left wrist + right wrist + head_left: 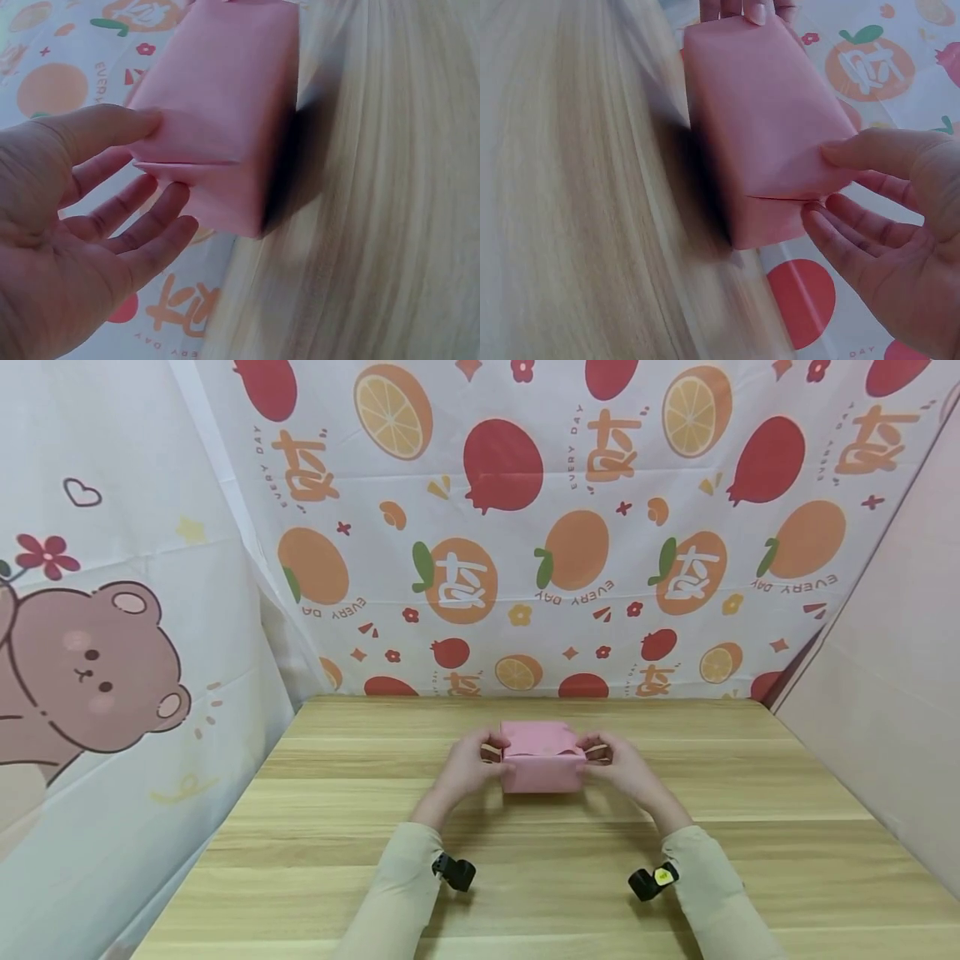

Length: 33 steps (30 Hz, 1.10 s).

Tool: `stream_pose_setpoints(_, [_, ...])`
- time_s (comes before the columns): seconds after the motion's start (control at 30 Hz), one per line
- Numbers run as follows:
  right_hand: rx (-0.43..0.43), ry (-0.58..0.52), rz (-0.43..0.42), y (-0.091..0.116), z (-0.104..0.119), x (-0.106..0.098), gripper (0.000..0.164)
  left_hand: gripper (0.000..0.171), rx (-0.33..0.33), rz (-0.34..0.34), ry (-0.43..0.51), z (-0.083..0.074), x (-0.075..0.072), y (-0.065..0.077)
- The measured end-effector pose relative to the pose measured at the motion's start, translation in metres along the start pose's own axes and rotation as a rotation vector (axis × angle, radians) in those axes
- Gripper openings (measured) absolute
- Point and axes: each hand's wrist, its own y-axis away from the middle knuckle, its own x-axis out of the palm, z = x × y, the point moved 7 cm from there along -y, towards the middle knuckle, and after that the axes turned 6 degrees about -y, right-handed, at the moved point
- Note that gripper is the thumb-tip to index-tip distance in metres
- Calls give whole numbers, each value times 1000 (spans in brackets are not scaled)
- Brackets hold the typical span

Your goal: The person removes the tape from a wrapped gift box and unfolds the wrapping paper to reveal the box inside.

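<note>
A pink box, seemingly of paper, is between my two hands near the back of the table, with a loose flap edge along its upper front. My left hand grips its left end, thumb on the front face and fingers at the folded end, as the left wrist view shows on the box. My right hand holds the other end the same way; in the right wrist view its thumb lies on the box and its fingertips touch the folded end. A dark shadow runs under the box's lower edge.
The wooden table reaches back to a white curtain printed with fruit. Another curtain with a bear hangs at the left, and a pale panel stands at the right. Small black cameras sit on both sleeves.
</note>
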Motion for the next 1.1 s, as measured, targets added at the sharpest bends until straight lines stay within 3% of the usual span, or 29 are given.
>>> stream_pose_setpoints(0.2, [-6,61,68,0,-2,4,33,26,19,45,-80,1,2,0])
stream_pose_setpoints(0.4, [-27,97,140,-1,-2,8,30,21,58,104,-102,2,5,0])
stream_pose_setpoints(0.67, [1,144,194,3,2,8,31,16,28,118,-128,8,1,1])
stream_pose_setpoints(0.87, [75,225,102,-2,7,1,26,13,-30,40,-183,7,-5,2])
stream_pose_setpoints(1.1, [154,272,-96,-16,11,1,30,24,-5,-95,-463,-3,-6,3])
